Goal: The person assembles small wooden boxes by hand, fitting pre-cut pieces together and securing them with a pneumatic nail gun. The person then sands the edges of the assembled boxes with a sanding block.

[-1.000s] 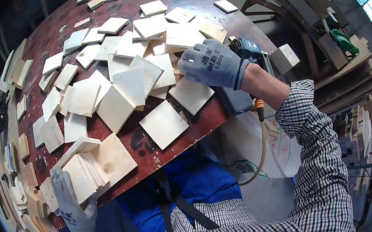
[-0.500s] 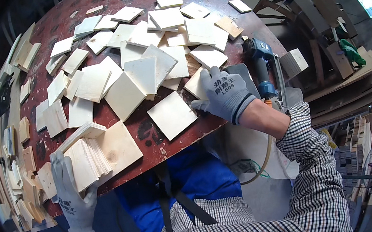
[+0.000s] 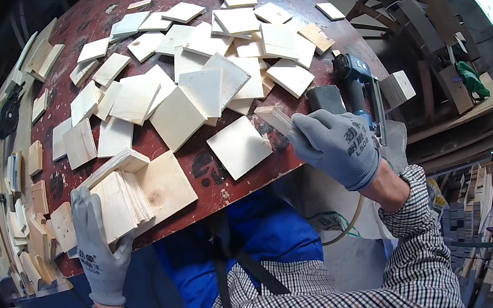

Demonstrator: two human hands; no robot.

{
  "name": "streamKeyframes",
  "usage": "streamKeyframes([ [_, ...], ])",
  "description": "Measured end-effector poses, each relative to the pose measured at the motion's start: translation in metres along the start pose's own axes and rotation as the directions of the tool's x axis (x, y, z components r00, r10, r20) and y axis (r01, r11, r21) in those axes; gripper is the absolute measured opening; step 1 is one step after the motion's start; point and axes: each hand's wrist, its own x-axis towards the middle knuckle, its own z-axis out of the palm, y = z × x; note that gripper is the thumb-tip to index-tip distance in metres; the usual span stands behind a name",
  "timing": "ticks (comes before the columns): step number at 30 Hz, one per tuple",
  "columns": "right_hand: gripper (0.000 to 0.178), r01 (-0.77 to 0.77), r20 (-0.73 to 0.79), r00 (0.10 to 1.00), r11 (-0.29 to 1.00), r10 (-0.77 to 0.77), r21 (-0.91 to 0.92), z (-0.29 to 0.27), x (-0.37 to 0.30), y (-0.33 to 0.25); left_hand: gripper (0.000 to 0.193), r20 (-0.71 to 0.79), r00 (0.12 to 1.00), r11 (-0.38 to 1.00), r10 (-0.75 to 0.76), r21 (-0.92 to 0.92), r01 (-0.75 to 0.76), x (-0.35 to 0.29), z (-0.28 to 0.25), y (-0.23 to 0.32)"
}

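Note:
My left hand (image 3: 96,236), in a grey glove, grips the left side of a stack of thin wooden pieces (image 3: 119,205). That stack stands on edge at the table's near-left edge, against a wooden board (image 3: 167,186) and below an upright strip of wood (image 3: 117,165). In my gloved right hand (image 3: 338,142) is a small wooden board (image 3: 274,118), tilted up off the table, its edge turned toward me. A square wooden board (image 3: 239,147) lies flat between the hands. Beyond it spreads a loose heap of similar square boards (image 3: 179,118).
A blue pneumatic nail gun (image 3: 354,80) lies right of my right hand, beside a dark grey block (image 3: 326,100) and a wooden block (image 3: 398,89). Wood offcuts (image 3: 42,237) line the left edge of the red table (image 3: 222,204). Stacked panels (image 3: 461,126) stand at the right.
My right hand has lifted a wooden board off the table and tilted it, moving right and toward me. My left hand stays at the stack. The whole view has shifted slightly.

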Motion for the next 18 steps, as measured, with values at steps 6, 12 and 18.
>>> streamKeyframes([
  [6, 0.017, -0.041, -0.122, 0.99, 0.971, 0.071, 0.236, -0.016, 0.005, -0.022, 0.085, -0.042, 0.999, 1.0, 0.01, -0.017, -0.011, -0.004, 0.004, -0.004],
  [12, 0.029, -0.545, 0.469, 0.725, 0.004, 0.505, 0.838, -0.003, 0.014, -0.081, 0.084, -0.012, 0.998, 0.998, 0.064, 0.006, -0.064, 0.007, -0.005, -0.003],
  [18, 0.032, -0.304, 0.227, 0.885, 0.134, 0.407, 0.943, 0.057, 0.004, -0.132, 0.092, 0.032, 0.999, 1.0, -0.015, -0.019, 0.016, -0.003, -0.003, -0.005],
])
